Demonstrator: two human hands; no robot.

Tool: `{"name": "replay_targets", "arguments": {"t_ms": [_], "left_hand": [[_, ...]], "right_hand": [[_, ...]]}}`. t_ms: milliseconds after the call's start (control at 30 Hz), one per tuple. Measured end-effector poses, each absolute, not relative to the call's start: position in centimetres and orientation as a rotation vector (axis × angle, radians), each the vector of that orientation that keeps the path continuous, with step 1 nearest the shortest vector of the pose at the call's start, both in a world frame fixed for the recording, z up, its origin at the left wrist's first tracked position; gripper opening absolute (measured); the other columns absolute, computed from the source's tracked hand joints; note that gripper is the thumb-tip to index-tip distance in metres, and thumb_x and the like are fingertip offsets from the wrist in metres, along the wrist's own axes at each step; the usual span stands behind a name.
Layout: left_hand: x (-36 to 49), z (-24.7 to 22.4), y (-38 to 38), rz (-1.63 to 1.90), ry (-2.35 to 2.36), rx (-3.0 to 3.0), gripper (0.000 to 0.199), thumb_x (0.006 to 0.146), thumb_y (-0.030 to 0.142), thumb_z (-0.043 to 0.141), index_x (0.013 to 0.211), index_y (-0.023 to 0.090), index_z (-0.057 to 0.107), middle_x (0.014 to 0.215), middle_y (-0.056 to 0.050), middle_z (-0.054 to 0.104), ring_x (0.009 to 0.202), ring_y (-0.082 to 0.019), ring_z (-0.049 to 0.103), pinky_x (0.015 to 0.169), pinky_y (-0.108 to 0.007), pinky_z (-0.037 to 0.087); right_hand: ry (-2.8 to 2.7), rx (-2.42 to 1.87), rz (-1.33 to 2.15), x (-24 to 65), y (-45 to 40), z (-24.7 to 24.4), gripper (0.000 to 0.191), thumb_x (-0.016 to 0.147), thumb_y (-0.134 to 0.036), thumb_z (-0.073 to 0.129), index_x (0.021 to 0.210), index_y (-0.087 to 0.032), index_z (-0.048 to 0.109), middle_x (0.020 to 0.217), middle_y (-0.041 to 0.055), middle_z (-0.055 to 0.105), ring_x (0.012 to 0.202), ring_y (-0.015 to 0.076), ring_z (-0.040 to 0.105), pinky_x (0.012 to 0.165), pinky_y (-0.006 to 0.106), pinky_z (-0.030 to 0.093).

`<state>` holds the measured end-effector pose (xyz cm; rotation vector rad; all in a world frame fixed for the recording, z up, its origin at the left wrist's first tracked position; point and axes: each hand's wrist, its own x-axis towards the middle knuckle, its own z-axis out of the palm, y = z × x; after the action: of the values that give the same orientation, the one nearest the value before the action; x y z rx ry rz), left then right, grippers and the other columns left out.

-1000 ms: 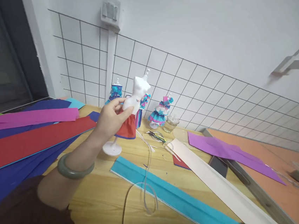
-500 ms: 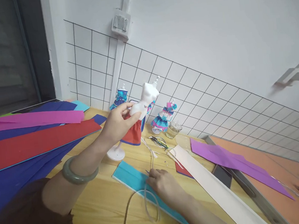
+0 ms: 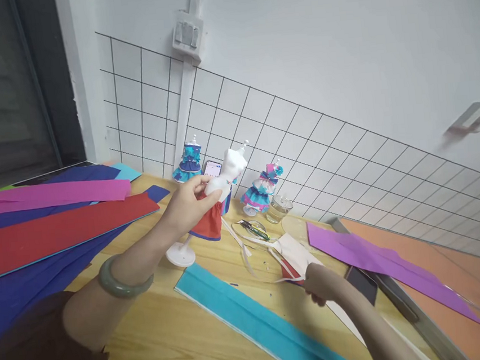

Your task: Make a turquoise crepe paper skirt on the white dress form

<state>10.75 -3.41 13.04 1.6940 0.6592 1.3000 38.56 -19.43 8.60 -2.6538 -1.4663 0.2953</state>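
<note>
My left hand is wrapped around the waist of a small white dress-form mannequin, which leans to the right on a round white base. A red skirt with a dark blue hem hangs on it below my fingers. My right hand is closed over a cream fabric strip. A thin cream cord trails across the table from beside the skirt and runs up to this hand; its end is hidden in the fingers. In front lies a turquoise fabric strip.
Two dressed mannequins, one blue and one pink and turquoise, stand behind. A phone, green-handled snips and a glass jar are near the wall grid. Fabric strips are piled left; purple fabric lies right.
My right hand has moved right, from over the turquoise strip to the cream strip, drawing the cord along. The mannequin in my left hand has shifted slightly left and down.
</note>
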Motion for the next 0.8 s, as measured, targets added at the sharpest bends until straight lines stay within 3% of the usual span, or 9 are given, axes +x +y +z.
{"name": "replay_targets", "arguments": {"t_ms": [100,133,233,300,433,567,667,800], "left_hand": [[11.2,12.6,-3.5,1.315,0.723,1.731,0.024,0.075,0.032,0.060,0.095,0.020,0.057,0.091,-0.004,0.070,0.088,-0.022,0.065,0.077,-0.033,0.049],[11.4,12.4,-3.5,1.317,0.736,1.740,0.023,0.075,0.032,0.059,0.094,0.020,0.056,0.091,-0.004,0.069,0.087,-0.021,0.065,0.076,-0.032,0.048],[11.9,12.0,-3.9,1.326,0.750,1.798,0.025,0.075,0.031,0.058,0.097,0.020,0.054,0.094,-0.003,0.067,0.089,-0.021,0.063,0.076,-0.030,0.047],[11.9,12.0,-4.1,1.357,0.736,1.865,0.025,0.076,0.029,0.057,0.100,0.021,0.054,0.094,-0.002,0.066,0.090,-0.019,0.061,0.078,-0.029,0.046],[11.2,11.9,-4.2,1.462,0.771,1.926,0.025,0.077,0.028,0.056,0.100,0.022,0.054,0.093,-0.001,0.063,0.088,-0.018,0.059,0.080,-0.027,0.044],[9.7,11.0,-4.0,1.454,0.829,1.897,0.027,0.077,0.030,0.056,0.103,0.022,0.052,0.096,-0.002,0.063,0.091,-0.019,0.059,0.082,-0.028,0.044],[8.2,9.8,-3.8,1.421,0.808,1.861,0.030,0.076,0.031,0.057,0.104,0.021,0.053,0.101,-0.004,0.064,0.096,-0.020,0.059,0.085,-0.028,0.043],[6.5,8.3,-3.3,1.405,0.793,1.671,0.037,0.074,0.034,0.063,0.107,0.020,0.053,0.106,-0.006,0.065,0.102,-0.021,0.059,0.089,-0.030,0.043]], "right_hand": [[-1.700,-2.486,0.632,34.2,-21.3,7.1,0.023,0.083,-0.023,0.056,0.063,-0.015,0.062,0.058,-0.0001,0.062,0.052,0.0124,0.059,0.052,0.024,0.046],[-1.762,-2.395,0.649,32.8,-21.5,6.7,0.024,0.084,-0.021,0.051,0.063,-0.017,0.062,0.060,0.0001,0.063,0.057,0.0133,0.060,0.055,0.024,0.045],[-1.833,-2.181,0.583,29.9,-20.7,5.2,0.016,0.083,-0.019,0.049,0.090,-0.019,0.064,0.093,0.0045,0.066,0.086,0.0167,0.061,0.075,0.024,0.043],[-1.813,-2.129,0.556,29.0,-19.3,4.1,0.020,0.082,-0.018,0.049,0.096,-0.015,0.062,0.099,0.0096,0.064,0.091,0.0193,0.059,0.078,0.026,0.041],[-1.775,-2.083,0.625,27.8,-16.5,2.2,0.021,0.075,-0.019,0.057,0.095,-0.014,0.062,0.085,0.0082,0.065,0.077,0.0190,0.059,0.067,0.027,0.041],[-1.795,-2.010,0.787,26.5,-15.3,1.7,0.007,0.065,-0.016,0.062,0.072,-0.017,0.063,0.064,-0.0005,0.060,0.062,0.0137,0.054,0.053,0.022,0.034],[-1.806,-1.941,0.878,25.9,-15.4,2.0,0.007,0.064,-0.012,0.058,0.060,-0.017,0.060,0.057,-0.0024,0.055,0.056,0.0110,0.049,0.050,0.021,0.030],[-1.794,-1.806,0.933,25.8,-15.5,2.6,0.008,0.068,-0.013,0.054,0.062,-0.017,0.058,0.058,-0.0030,0.052,0.057,0.0101,0.046,0.053,0.022,0.030]]}}
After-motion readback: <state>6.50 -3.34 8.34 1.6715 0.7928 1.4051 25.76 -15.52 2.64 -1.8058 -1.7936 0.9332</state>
